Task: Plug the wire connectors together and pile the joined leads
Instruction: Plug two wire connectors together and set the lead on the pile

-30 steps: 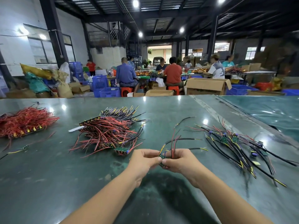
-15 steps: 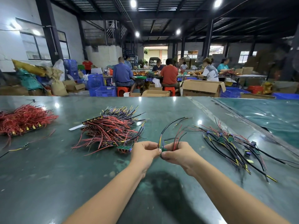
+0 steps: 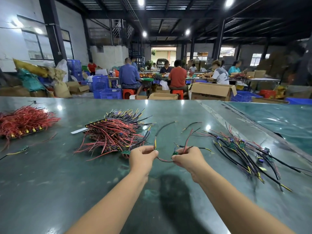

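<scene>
Green, shiny table top [image 3: 50, 191] lies under your two hands. Half a second ago your hands were pressed close together over the little plug. Now they have pulled apart, and a thin red and black wire [image 3: 164, 160] hangs in a small loop between them.

Your left hand [image 3: 142, 157] pinches a black lead with a yellow tip [image 3: 160, 132] that bends up and away. Your right hand [image 3: 189, 157] pinches a small green circuit board [image 3: 174, 153] with red and black wires sticking up out of your fingers. Both hands are up off the table, near the middle.

The wire stays whole when you tug, so I think the plug went in. The plug itself is too small for me to see, so I can't be sure.

On your right lies a loose pile of black, yellow-tipped leads with green boards [image 3: 244, 152]. It looks like the joined pile, so this lead likely goes there next. On your left is a big heap of red and black wires [image 3: 116, 132], likely still to do. A heap of red wires [image 3: 23, 120] sits far off to the left.
</scene>
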Action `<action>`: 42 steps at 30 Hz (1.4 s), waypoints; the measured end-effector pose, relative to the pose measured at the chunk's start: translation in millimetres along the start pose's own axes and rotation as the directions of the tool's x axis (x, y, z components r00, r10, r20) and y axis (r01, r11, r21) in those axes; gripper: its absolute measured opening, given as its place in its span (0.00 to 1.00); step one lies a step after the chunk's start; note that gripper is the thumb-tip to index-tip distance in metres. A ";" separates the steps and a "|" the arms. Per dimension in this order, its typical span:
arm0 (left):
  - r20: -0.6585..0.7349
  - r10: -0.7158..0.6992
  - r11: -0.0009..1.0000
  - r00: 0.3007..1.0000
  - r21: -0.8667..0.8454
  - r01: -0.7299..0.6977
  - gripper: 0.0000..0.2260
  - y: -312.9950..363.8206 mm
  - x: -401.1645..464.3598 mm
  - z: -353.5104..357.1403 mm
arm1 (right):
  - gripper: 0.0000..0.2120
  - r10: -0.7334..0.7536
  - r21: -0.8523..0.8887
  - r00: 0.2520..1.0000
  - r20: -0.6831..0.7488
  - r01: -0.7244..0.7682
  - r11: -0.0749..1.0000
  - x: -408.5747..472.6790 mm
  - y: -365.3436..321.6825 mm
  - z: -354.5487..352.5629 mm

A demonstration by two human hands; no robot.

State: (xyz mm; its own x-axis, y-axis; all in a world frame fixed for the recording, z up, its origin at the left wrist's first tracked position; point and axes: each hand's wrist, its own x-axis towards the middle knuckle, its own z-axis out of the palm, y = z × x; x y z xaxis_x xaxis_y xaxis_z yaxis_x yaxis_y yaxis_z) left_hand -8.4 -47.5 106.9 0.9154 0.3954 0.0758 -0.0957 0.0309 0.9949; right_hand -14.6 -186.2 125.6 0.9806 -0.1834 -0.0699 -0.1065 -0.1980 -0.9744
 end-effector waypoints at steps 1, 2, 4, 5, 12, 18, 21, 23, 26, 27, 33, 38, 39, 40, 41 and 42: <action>-0.032 0.021 1.000 0.999 0.015 -0.020 0.09 -0.3 5.8 -4.8 | 0.08 -0.007 0.021 1.000 0.015 0.006 1.000 -0.5 0.2 -3.5; -0.064 0.046 0.998 0.997 0.047 -0.043 0.09 -0.4 11.6 -10.0 | 0.08 -0.013 0.044 1.000 0.028 0.011 0.999 -1.2 0.4 -7.2; -0.120 0.079 0.991 0.990 0.114 -0.065 0.09 -0.9 22.6 -19.6 | 0.09 -0.030 0.107 1.000 0.009 0.028 0.994 -0.8 0.7 -15.0; -0.144 0.079 0.990 0.987 0.129 -0.060 0.09 -1.6 27.5 -23.8 | 0.09 -0.041 0.140 0.999 -0.013 0.043 0.989 -0.2 0.5 -18.8; -0.209 0.081 0.967 0.975 0.252 -0.026 0.18 -0.6 42.5 -42.5 | 0.10 -0.100 0.155 0.993 0.060 0.090 0.984 -1.3 4.7 -31.0; 0.152 0.030 0.986 0.988 0.157 -0.054 0.08 16.5 0.9 -20.6 | 0.12 -0.245 -0.142 0.945 0.218 0.279 0.950 -6.9 7.9 -28.1; 0.369 -0.302 0.953 0.879 0.120 0.277 0.13 24.3 -12.0 -10.7 | 0.12 -0.292 -0.273 0.908 0.300 0.375 0.886 -9.5 9.1 -24.8; 0.445 -0.376 0.926 0.813 0.153 0.345 0.13 22.4 -14.4 -9.0 | 0.13 -0.325 -0.319 0.874 0.361 0.444 0.837 -11.8 9.4 -23.7; 0.486 -0.343 0.935 0.804 0.092 0.343 0.08 13.5 -13.6 -7.9 | 0.12 -0.343 -0.327 0.838 0.424 0.495 0.805 -14.8 11.4 -22.9; 0.487 -0.322 0.938 0.812 0.047 0.344 0.05 10.8 -13.0 -7.9 | 0.11 -0.340 -0.319 0.838 0.428 0.491 0.811 -15.2 12.1 -22.9; 0.406 -0.263 0.935 0.875 -0.117 0.335 0.03 7.1 -9.4 -9.9 | 0.11 -0.282 -0.021 0.913 0.294 0.301 0.953 -14.3 14.2 -25.4; 0.392 -0.253 0.904 0.885 -0.230 0.360 0.06 4.4 -8.6 -10.7 | 0.07 -0.182 0.374 0.961 0.209 0.093 0.923 -12.5 15.1 -28.1; 0.391 -0.243 0.900 0.888 -0.249 0.356 0.06 4.2 -9.2 -10.2 | 0.06 -0.169 0.429 0.966 0.196 0.070 0.900 -11.8 15.0 -28.8; 0.391 -0.233 0.895 0.890 -0.272 0.354 0.06 4.4 -10.1 -9.4 | 0.06 -0.154 0.483 0.971 0.185 0.047 0.874 -11.1 15.2 -29.5; 0.394 -0.223 0.887 0.891 -0.297 0.353 0.06 5.3 -11.1 -8.3 | 0.06 -0.138 0.537 0.974 0.179 0.021 0.844 -10.2 15.4 -29.9; 0.398 -0.216 0.878 0.891 -0.319 0.356 0.06 6.8 -12.3 -6.8 | 0.06 -0.125 0.586 0.976 0.178 -0.003 0.811 -9.5 15.4 -30.0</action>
State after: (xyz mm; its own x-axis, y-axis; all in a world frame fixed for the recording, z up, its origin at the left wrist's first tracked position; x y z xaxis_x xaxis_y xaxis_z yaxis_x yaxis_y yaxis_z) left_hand -23.0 -45.9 112.3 0.9924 -0.0200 -0.1214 0.1170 0.4608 0.8798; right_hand -30.5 -216.4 117.7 0.9997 0.0166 0.0152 0.0072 0.4039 -0.9148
